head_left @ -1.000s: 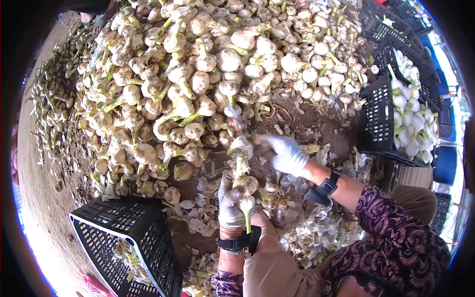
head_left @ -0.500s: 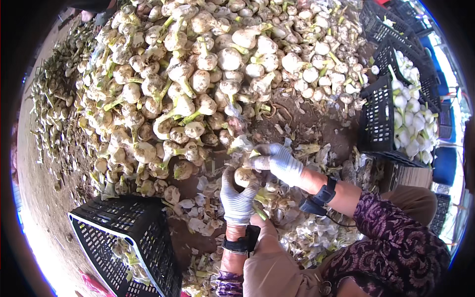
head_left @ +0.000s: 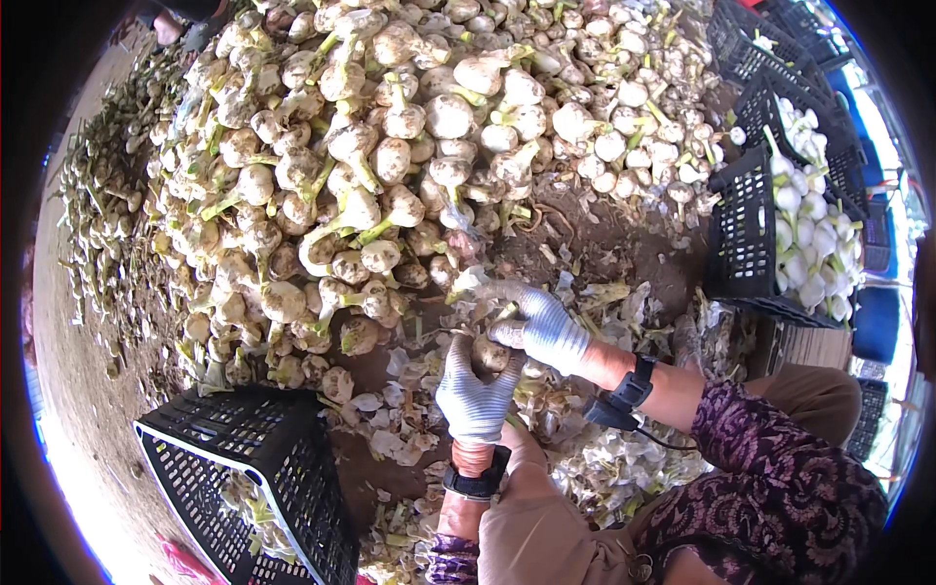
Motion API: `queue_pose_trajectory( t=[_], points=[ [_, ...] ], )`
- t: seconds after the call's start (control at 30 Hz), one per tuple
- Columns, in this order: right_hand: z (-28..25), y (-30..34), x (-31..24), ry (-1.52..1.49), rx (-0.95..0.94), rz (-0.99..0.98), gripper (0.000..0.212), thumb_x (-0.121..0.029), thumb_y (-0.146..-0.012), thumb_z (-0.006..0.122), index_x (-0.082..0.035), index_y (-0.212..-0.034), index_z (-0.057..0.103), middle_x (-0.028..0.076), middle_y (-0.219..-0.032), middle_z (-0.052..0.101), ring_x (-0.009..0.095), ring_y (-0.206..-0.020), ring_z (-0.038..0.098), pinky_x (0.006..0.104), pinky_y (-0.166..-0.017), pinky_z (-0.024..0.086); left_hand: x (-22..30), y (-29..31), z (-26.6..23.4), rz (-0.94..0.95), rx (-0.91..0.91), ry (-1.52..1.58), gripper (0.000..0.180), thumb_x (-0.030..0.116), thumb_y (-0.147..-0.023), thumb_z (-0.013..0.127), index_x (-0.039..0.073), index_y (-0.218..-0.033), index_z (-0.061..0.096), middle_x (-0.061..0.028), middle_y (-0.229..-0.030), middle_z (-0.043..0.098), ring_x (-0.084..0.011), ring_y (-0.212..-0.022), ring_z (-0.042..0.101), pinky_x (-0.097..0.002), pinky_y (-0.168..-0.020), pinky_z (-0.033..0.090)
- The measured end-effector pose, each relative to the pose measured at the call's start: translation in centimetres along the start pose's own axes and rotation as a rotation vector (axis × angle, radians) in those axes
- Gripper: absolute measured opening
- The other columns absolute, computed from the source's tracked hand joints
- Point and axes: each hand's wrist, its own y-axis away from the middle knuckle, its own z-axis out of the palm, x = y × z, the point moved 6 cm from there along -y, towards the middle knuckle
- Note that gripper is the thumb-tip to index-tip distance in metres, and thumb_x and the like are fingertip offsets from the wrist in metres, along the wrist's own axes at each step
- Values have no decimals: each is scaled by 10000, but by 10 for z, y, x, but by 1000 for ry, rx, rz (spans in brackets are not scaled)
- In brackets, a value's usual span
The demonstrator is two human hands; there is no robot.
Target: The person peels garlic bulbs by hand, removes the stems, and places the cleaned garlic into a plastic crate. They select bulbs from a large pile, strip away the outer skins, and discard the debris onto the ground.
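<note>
In striped white gloves, both my hands are at one dirt-specked garlic bulb (head_left: pixel 489 355) in front of the big heap. My left hand (head_left: pixel 476 390) wraps round it from below, thumb and fingers on either side. From the upper right my right hand (head_left: pixel 544 327) meets it, thumb pressed against its top. The right fingers reach past the bulb toward a pale papery piece of skin (head_left: pixel 470 284); whether they pinch it is hard to see. A large heap of unpeeled garlic bulbs (head_left: pixel 390 156) with green stem stubs lies just beyond.
A black crate (head_left: pixel 743 229) of clean white bulbs stands on the right, more crates behind it. At the lower left a tilted black crate (head_left: pixel 283 468) contains some skins and stalks. Loose peelings (head_left: pixel 604 458) litter the ground around my legs. Another person's foot (head_left: pixel 168 29) shows at the far left.
My right hand has shifted slightly left and down, its thumb now against the bulb. The left hand and bulb have moved a little to the right.
</note>
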Motion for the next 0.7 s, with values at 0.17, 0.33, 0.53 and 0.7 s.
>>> queue_pose_trajectory(
  t=[0.17, 0.33, 0.53, 0.7],
  points=[
    [5, 7, 7, -202, -50, 233, 445, 34, -780, 586, -48, -1212, 517, 32, -1070, 582, 98, -977, 523, 244, -803, 463, -20, -2, 2, -216, 20, 654, 545, 231, -629, 812, -27, -1039, 564, -84, -777, 618, -170, -613, 600, -278, -592, 514],
    [-8, 2, -10, -215, -126, -14, 457, 49, -776, 560, -52, -1219, 515, 33, -1041, 606, 105, -959, 548, 263, -835, 465, -35, 2, 6, -281, -290, 1072, 638, 610, -773, 531, -8, -929, 563, -122, -764, 597, -209, -601, 580, -298, -511, 473],
    [-22, 5, -3, 155, -265, 394, 271, -51, -824, 599, -31, -1093, 589, 26, -952, 621, 67, -842, 549, 213, -716, 464, -25, -3, -3, -272, -172, 1025, 485, 358, -741, 707, -4, -1024, 554, -63, -843, 597, -155, -674, 583, -262, -604, 498],
    [5, 5, -9, -31, -253, 234, 392, -156, -857, 631, -26, -1203, 502, -15, -915, 588, 62, -791, 506, 222, -707, 447, -17, -5, -3, -185, -73, 734, 592, 218, -669, 812, -61, -1106, 525, -72, -927, 616, -106, -799, 569, -249, -711, 496]
  ],
)
